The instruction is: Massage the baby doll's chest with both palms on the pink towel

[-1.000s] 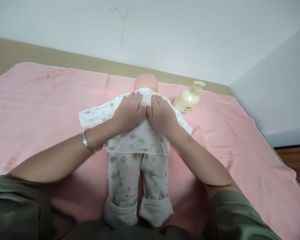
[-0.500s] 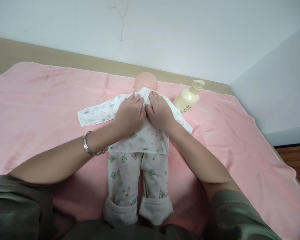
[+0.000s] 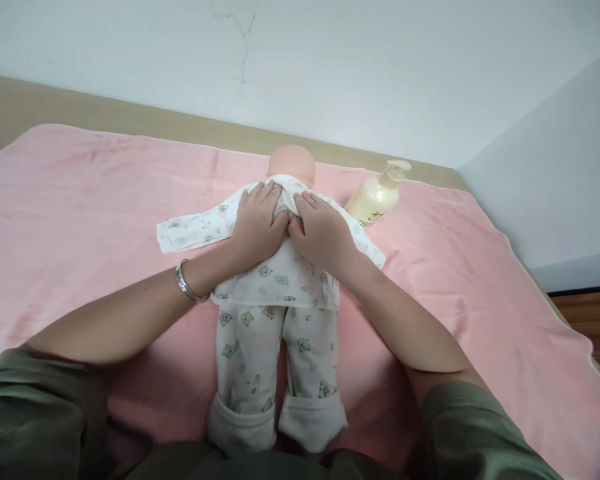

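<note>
A baby doll [image 3: 293, 162] lies face down with its bald head toward the wall. It wears a white printed shirt [image 3: 280, 280] and matching trousers [image 3: 250, 353] with wide cuffs. My left hand [image 3: 260, 223] rests flat on the left upper back of the shirt, fingers stretched toward the head. Beside it, my right hand [image 3: 323, 230] presses flat on the right upper back. The two thumbs meet near the middle, and the cloth wrinkles between them. A silver bangle [image 3: 186, 281] circles my left wrist.
A cream pump bottle [image 3: 377, 197] leans at the doll's right, close to its sleeve. Pink blanket [image 3: 105, 213] spreads under everything. Behind it runs a beige ledge [image 3: 130, 107] along the white wall [image 3: 330, 60]. At the right, the blanket's edge drops toward a wooden surface [image 3: 587, 327].
My left hand has turned slightly and moved a little up and right at the wrist. My right hand has slid slightly down. The shirt bunches more between them.
</note>
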Demonstrator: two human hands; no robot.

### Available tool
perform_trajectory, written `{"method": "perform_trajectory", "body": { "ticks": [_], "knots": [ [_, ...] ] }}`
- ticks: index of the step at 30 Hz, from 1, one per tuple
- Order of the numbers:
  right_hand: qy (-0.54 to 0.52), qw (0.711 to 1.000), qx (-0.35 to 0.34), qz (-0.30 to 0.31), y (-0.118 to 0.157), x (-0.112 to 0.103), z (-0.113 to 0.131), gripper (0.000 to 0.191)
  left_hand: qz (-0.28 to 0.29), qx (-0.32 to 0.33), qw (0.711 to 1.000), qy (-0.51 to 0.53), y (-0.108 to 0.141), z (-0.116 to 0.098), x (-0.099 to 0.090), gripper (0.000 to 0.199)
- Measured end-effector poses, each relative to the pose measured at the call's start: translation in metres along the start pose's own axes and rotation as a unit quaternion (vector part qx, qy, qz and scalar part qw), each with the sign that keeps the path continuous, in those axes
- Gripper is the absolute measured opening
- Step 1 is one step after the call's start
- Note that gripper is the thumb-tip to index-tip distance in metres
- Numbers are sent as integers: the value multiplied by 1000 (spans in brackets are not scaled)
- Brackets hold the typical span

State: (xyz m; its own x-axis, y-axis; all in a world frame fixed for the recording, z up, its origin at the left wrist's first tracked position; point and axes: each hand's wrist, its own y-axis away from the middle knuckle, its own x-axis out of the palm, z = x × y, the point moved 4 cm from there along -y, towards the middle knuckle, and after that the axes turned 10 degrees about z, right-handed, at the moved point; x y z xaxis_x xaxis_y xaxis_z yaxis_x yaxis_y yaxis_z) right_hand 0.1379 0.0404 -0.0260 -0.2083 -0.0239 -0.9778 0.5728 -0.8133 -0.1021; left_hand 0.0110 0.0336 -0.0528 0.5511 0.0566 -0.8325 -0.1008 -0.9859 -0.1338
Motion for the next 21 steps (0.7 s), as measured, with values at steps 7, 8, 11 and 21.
{"method": "perform_trajectory", "body": {
  "ticks": [7, 8, 11, 21],
  "knots": [
    [-70, 996, -19, -48, -13, 19, -21, 62, -6, -9, 1000, 4, -1, 1, 1, 65],
    [-74, 996, -20, -53, -13, 21, -22, 62, -7, -9, 1000, 5, -1, 2, 2, 64],
    [-77, 995, -20, -52, -13, 23, -22, 63, -13, -5, 1000, 8, -1, 3, 2, 62],
    [-72, 996, -22, -57, -11, 22, -21, 62, -30, 2, 999, 15, 0, 4, 2, 60]
  ]
}}
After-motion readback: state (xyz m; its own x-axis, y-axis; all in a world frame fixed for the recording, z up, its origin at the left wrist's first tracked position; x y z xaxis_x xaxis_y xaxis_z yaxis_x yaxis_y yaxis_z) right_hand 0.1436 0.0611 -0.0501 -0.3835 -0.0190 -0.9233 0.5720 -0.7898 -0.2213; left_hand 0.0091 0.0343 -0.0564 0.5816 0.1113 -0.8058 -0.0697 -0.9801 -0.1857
